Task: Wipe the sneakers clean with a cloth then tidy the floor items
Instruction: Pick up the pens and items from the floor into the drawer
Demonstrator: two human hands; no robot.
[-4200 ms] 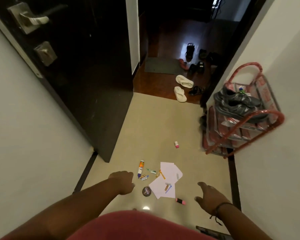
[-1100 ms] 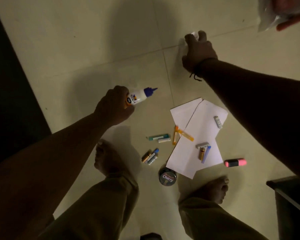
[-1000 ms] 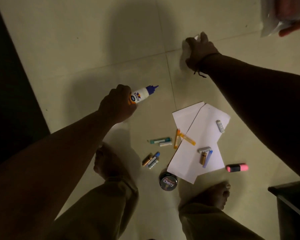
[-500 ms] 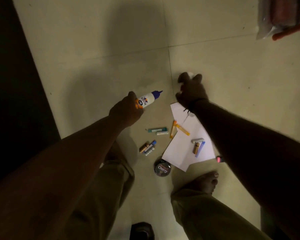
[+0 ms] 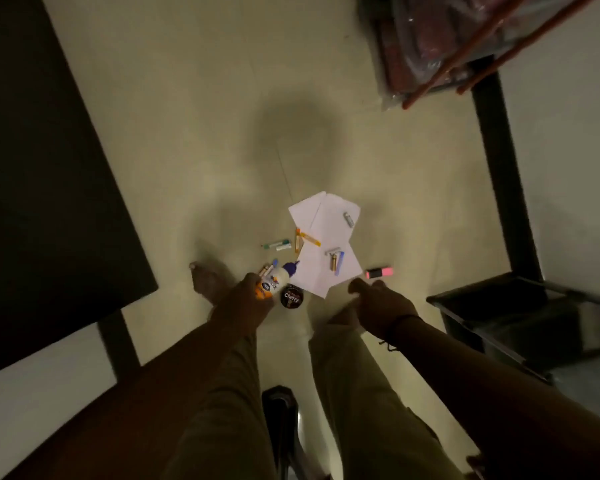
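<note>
My left hand (image 5: pixel 245 303) grips a white glue bottle (image 5: pixel 276 279) with a blue cap, held low over the floor clutter. My right hand (image 5: pixel 378 301) is curled into a fist just right of it; earlier it closed on a small white item, which is hidden inside the fist now. On the floor lie white papers (image 5: pixel 323 237), a round Cherry polish tin (image 5: pixel 291 296), a pink highlighter (image 5: pixel 379 272), green markers (image 5: pixel 277 244), orange pens (image 5: pixel 305 237) and small sticks (image 5: pixel 336 262). No sneakers or cloth are in view.
A red-framed shoe rack (image 5: pixel 430 64) wrapped in plastic stands at the top right. A black bin (image 5: pixel 499 317) sits at the right by the wall. A dark door (image 5: pixel 49 168) fills the left. My bare feet and trouser legs stand just below the clutter.
Both hands have drawn back toward my body, the left still carrying the glue bottle, the right pulled in from the far floor tile as a fist. The view has risen away from the floor.
</note>
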